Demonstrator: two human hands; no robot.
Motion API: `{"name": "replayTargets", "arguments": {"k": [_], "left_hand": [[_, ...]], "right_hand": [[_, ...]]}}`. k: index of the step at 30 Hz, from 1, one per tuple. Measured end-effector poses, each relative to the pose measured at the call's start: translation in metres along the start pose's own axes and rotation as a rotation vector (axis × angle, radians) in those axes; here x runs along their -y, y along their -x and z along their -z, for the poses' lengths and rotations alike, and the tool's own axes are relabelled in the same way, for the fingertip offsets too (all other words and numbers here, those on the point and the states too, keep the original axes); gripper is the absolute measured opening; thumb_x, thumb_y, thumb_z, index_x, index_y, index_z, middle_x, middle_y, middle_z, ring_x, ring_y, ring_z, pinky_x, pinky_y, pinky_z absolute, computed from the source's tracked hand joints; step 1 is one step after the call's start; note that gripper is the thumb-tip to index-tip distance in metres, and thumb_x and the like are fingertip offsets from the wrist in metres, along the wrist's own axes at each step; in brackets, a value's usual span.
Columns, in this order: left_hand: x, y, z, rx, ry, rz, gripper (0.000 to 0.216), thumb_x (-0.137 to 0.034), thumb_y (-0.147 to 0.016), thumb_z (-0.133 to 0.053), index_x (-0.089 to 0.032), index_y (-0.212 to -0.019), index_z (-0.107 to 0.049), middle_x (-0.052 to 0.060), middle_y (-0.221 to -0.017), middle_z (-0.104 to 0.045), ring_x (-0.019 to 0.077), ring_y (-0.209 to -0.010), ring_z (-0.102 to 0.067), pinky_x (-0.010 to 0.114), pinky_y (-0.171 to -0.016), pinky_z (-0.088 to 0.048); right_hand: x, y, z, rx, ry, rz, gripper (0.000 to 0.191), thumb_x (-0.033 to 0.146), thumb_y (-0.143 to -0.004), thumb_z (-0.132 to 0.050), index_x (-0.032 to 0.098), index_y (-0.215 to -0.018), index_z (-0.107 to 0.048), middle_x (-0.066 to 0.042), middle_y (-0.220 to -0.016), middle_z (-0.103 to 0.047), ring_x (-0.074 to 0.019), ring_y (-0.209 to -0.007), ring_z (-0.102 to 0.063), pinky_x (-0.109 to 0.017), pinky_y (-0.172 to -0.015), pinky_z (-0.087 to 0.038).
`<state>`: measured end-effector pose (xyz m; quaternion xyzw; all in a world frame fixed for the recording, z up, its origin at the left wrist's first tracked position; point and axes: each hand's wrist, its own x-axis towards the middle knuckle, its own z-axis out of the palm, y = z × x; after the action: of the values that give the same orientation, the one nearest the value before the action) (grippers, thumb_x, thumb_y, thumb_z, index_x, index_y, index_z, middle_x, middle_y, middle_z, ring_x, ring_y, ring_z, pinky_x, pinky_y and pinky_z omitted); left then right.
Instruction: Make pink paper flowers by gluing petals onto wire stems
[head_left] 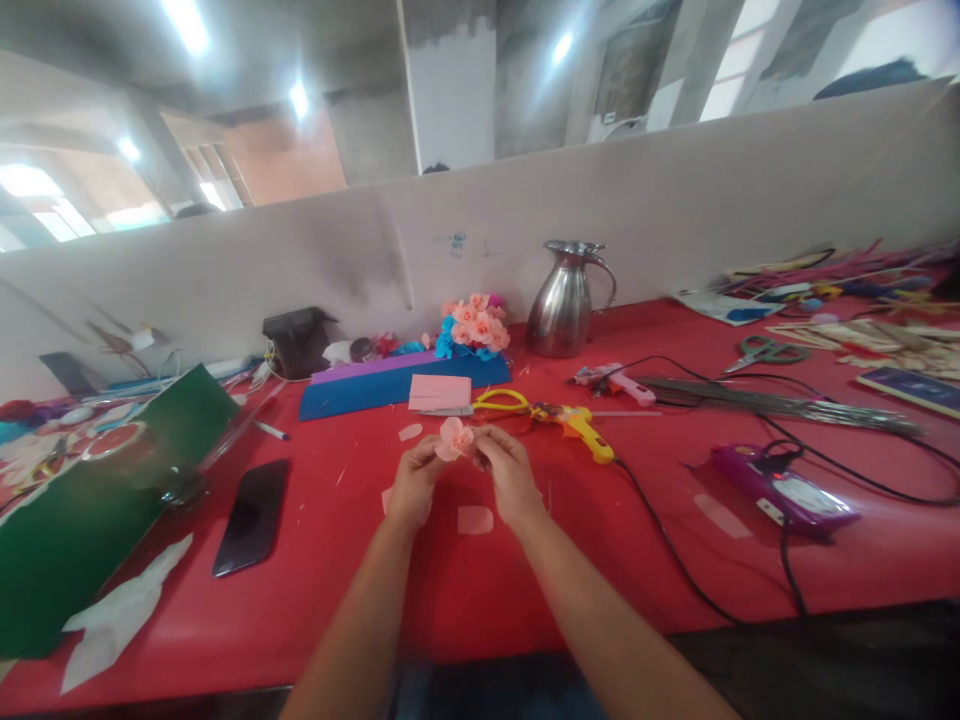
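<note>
A small pink paper flower [454,439] is held up between my two hands, just above the red table. My left hand [415,483] pinches it from the left, fingers closed. My right hand [510,472] closes on its right side with thumb and fingertips. Below the hands lies a loose pink petal piece [475,520], and another petal piece [410,432] rests up to the left. Just beyond are yellow-handled scissors [501,402], a stack of pink paper [440,391] and a yellow glue gun [585,432]. The flower's underside is hidden.
Behind stand a bunch of pink flowers [476,325] and a steel jug [566,305]. A phone [251,517] and a green board [97,530] lie left. To the right are a purple power strip [784,495], black cables, metal wires [787,402] and green-handled scissors [776,350].
</note>
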<state>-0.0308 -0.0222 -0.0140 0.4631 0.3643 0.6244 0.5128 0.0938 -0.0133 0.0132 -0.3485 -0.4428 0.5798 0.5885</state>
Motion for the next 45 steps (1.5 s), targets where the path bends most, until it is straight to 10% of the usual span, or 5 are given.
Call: {"name": "replayTargets", "arguments": {"k": [45], "left_hand": [[-0.0001,-0.0020,0.0001,-0.025,0.061,0.015,0.017,-0.026,-0.066,-0.070,-0.016,-0.080,-0.071,0.005,-0.079,-0.067,0.0179,-0.080,-0.059,0.031,-0.078,-0.044]], "right_hand": [[0.0009,0.0006,-0.0020,0.089,-0.007,-0.055,0.011,0.027,-0.066,-0.061,0.019,-0.060,-0.056,0.006,-0.051,-0.046,-0.0084,-0.048,-0.034,-0.024,-0.050,-0.025]]}}
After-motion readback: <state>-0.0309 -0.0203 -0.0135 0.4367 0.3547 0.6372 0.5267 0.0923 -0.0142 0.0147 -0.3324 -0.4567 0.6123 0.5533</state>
